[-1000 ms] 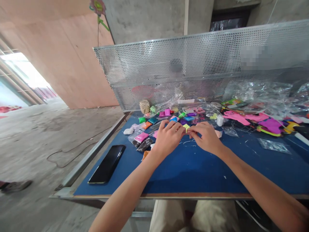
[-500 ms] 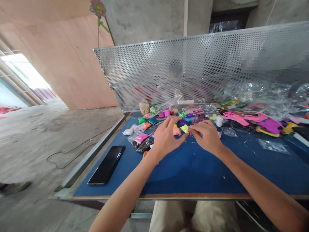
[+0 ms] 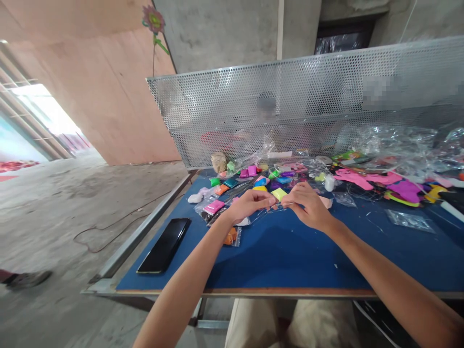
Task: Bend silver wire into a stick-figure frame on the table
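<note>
My left hand (image 3: 249, 205) is closed in a pinch, thumb against fingers, over the middle of the blue table (image 3: 290, 261). Facing it, my right hand (image 3: 307, 205) is closed too, its fingertips pressed together. Something small, perhaps thin and see-through, shows between the two sets of fingertips; I cannot make out what it is. Just beyond them lies a yellow-green packet (image 3: 279, 194), and a yellow packet (image 3: 259, 189) is partly hidden behind my left hand. An orange lump in a clear bag (image 3: 231, 236) lies under my left wrist.
Left of my arms lies a black phone (image 3: 164, 245). Small coloured packets, including a pink one (image 3: 213, 207), spread behind the hands. Pink foam cutouts (image 3: 358, 179), a white bottle (image 3: 329, 182) and clear bags (image 3: 409, 220) lie right. A perforated metal panel (image 3: 232, 101) bounds the back.
My left hand has moved down slightly, and its spread thumb and fingers have closed into a pinch. The right hand stays almost in place. The view has shifted slightly.
</note>
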A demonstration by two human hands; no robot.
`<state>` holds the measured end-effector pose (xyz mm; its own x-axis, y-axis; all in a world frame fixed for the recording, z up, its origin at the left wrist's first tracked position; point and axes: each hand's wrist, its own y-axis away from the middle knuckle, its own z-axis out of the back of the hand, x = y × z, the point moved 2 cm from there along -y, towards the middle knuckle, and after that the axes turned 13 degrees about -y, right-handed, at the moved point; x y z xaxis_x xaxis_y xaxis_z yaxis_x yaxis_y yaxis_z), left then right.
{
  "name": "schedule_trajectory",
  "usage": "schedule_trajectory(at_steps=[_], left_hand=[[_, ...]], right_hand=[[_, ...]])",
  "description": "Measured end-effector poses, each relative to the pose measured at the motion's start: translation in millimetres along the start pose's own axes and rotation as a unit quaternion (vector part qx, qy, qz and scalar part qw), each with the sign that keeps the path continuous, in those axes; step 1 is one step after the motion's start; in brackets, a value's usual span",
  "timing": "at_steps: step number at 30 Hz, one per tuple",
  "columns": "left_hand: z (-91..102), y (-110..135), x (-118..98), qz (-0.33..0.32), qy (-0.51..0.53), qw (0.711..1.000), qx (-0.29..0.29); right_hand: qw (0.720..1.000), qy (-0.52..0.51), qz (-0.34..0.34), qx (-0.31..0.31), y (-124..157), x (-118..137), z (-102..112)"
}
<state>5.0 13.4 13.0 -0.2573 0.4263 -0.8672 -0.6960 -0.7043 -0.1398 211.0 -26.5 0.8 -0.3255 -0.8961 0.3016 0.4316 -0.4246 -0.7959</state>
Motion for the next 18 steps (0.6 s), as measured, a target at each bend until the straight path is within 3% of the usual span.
schedule_trajectory(at_steps=[6, 10, 18], left_hand=[[-2.3, -1.5, -4.6, -0.056, -0.001, 0.998, -0.027], [-0.4, -0.9, -7.2, -0.094, -0.088, 0.989, -0.065], [-0.7, 5.8, -17.6, -0.187, -0.248, 0.944, -0.112]], right_hand=[[0.989, -0.089, -0.115, 0.009, -4.1, 4.8, -3.7], [0.968, -0.158, -0.187, 0.045, -8.2, 7.3, -5.6], [0.927, -0.229, -0.268, 0.125, -8.0, 4.9, -7.6]])
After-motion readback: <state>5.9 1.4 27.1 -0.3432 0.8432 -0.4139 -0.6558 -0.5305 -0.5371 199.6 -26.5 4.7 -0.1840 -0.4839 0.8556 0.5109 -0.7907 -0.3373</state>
